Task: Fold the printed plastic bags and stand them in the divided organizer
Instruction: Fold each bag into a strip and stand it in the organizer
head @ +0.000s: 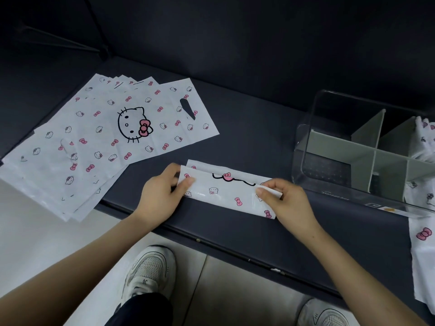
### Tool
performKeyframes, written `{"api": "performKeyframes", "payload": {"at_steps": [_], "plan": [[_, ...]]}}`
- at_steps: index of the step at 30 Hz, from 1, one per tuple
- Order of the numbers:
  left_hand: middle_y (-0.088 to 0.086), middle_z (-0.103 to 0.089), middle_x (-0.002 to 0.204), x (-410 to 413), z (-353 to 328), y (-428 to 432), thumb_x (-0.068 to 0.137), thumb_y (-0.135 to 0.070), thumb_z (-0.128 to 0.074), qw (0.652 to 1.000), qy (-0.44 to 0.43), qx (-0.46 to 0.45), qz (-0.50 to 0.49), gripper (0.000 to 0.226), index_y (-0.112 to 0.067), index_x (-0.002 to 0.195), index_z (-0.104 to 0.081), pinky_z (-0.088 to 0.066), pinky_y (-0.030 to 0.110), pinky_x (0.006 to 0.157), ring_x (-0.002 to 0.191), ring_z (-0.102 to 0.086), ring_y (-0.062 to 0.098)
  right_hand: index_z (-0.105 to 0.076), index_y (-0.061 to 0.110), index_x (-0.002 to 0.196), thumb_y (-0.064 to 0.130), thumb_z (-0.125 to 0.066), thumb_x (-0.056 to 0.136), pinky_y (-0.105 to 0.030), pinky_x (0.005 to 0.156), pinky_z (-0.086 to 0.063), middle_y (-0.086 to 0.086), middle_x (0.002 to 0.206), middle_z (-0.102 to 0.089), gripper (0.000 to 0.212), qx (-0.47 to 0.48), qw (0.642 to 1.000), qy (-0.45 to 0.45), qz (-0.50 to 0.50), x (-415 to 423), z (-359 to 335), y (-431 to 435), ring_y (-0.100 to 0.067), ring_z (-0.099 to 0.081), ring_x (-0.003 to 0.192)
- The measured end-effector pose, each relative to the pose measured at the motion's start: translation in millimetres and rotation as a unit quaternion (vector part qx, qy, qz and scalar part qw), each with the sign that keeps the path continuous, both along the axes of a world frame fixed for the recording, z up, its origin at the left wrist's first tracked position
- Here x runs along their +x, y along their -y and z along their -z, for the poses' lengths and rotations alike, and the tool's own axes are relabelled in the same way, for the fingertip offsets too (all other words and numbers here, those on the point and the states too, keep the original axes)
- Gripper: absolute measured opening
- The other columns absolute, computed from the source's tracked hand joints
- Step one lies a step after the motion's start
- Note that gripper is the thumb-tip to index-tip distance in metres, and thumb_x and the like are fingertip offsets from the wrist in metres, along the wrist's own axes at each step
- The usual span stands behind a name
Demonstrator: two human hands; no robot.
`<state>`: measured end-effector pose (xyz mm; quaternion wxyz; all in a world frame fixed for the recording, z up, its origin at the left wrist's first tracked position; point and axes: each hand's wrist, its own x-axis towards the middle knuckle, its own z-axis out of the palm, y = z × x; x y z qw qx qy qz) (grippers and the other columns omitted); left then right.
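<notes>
Centre of frame: folded bag (226,190), a long white strip with pink bows, flat on the dark tabletop (247,118) near its front edge. Left hand (162,191) pinching the strip's left end, thumb on top; right hand (286,203) pinching the right end, a corner flap lifted between thumb and fingers. Hands apart, one at each end. Upper left: fanned stack of flat bags (101,142), cat-face print uppermost. Right: clear organizer (303,147) with grey dividers, near the strip's right end; printed bags (423,135) standing in compartments at the frame's right edge. Lower right: another bag (421,243) draped over the table edge. Bottom: white shoes (150,271).
</notes>
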<state>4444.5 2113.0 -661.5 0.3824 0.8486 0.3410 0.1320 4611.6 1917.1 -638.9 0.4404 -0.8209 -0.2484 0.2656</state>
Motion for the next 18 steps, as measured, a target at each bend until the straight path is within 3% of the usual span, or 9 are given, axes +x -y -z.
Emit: {"api": "performKeyframes", "payload": {"at_steps": [4, 6, 11, 18], "plan": [[0.012, -0.065, 0.067, 9.6, -0.3, -0.4, 0.096, -0.029, -0.054, 1.000, -0.010, 0.024, -0.018, 0.022, -0.007, 0.101, -0.053, -0.046, 0.039, 0.069, 0.067, -0.059, 0.029, -0.066, 0.010, 0.075, 0.019, -0.063, 0.088, -0.008, 0.047, -0.038, 0.002, 0.073, -0.066, 0.016, -0.034, 0.999, 0.020, 0.034, 7.4, 6.8, -12.7, 0.000, -0.054, 0.051], [0.013, -0.062, 0.063, 12.7, -0.3, 1.0, 0.097, -0.028, -0.052, 0.999, -0.013, 0.043, -0.027, 0.023, -0.006, 0.099, -0.052, -0.046, 0.041, 0.066, 0.064, -0.056, 0.032, -0.066, 0.010, 0.074, 0.020, -0.063, 0.088, -0.016, 0.049, -0.041, 0.006, 0.067, -0.063, 0.017, -0.058, 0.997, 0.032, 0.040, 10.4, 10.7, -18.0, -0.003, -0.055, 0.049], [-0.002, -0.040, 0.050, 23.5, 4.2, 0.9, 0.098, -0.026, -0.049, 0.993, -0.035, 0.092, -0.058, 0.019, -0.011, 0.089, -0.043, -0.036, 0.036, 0.055, 0.051, -0.042, 0.025, -0.069, 0.014, 0.080, 0.024, -0.062, 0.088, -0.024, 0.060, -0.040, 0.005, 0.078, -0.067, 0.015, -0.102, 0.988, 0.084, 0.075, 11.0, 17.8, -28.3, -0.013, -0.059, 0.074], [0.002, -0.042, 0.050, 35.7, 10.8, -1.5, 0.098, -0.021, -0.050, 0.973, -0.078, 0.205, -0.075, 0.019, -0.005, 0.088, -0.048, -0.024, 0.028, 0.046, 0.047, -0.041, 0.029, -0.065, 0.018, 0.085, 0.029, -0.059, 0.090, -0.026, 0.062, -0.038, 0.001, 0.082, -0.065, 0.014, -0.142, 0.981, 0.100, 0.086, 12.2, 17.6, -33.3, -0.019, -0.058, 0.077]]}}
